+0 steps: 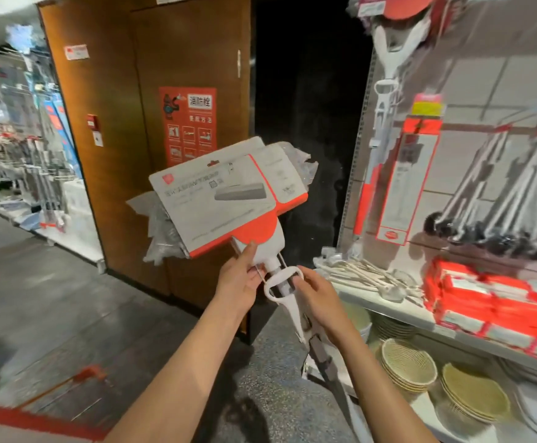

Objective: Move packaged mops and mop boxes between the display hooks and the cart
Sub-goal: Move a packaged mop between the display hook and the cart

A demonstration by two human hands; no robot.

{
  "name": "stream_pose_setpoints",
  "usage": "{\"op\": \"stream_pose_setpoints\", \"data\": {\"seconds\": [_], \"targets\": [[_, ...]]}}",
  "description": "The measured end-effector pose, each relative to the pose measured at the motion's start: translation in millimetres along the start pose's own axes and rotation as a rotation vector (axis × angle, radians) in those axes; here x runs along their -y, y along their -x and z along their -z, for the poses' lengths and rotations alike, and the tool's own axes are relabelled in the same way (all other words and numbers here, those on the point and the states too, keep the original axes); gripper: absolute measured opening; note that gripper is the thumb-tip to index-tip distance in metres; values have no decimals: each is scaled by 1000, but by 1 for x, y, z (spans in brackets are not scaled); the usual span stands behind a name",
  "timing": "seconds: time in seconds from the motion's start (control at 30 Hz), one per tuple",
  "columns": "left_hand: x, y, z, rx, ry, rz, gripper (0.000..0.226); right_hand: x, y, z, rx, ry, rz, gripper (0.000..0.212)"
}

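Head view shows us holding a packaged mop (228,193) head-up in the aisle, between the wooden door (164,59) and the display wall (500,91) on our right. Our left hand (240,276) grips the white neck just under the cardboard-sleeved head, thumb up against it. Our right hand (316,295) curls round the white wringer handle (281,282) just below. The shaft runs down between our forearms toward the floor. We judge the step is carrying the mop to or from a hook. To do it well, we keep both grips close under the head, hold the shaft clear of the shelf (404,311) with its stacked plates (409,367), and steer by the sleeve's hang hole.
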State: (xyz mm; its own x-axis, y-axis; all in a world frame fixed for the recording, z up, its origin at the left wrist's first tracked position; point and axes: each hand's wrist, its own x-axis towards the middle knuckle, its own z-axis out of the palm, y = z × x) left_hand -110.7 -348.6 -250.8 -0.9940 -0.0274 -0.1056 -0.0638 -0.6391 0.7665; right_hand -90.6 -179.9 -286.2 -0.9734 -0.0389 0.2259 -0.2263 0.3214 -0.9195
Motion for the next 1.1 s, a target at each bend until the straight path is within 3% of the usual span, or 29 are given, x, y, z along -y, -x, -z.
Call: {"op": "stream_pose_setpoints", "data": {"seconds": [0.17, 0.4, 0.63, 0.73, 0.97, 1.1], "targets": [[24, -16, -53, 105, 23, 3, 37, -25, -6, 41, -64, -86, -4, 16], [55, -52, -119, 239, 14, 37, 35, -35, -16, 98, -122, -268, -60, 25], [70, -101, -193, 348, 96, 123, 42, -42, -50, 144, -245, -240, -125, 31], [70, -126, -225, 396, 100, 147, 43, -39, -72, 158, -379, -119, -83, 30], [57, -178, -276, 622, -20, 126, 46, -34, -129, 181, -593, -173, 36, 29], [62, -195, -291, 671, -199, 63, 38, -34, -155, 189, -660, -257, 87, 31]]}}
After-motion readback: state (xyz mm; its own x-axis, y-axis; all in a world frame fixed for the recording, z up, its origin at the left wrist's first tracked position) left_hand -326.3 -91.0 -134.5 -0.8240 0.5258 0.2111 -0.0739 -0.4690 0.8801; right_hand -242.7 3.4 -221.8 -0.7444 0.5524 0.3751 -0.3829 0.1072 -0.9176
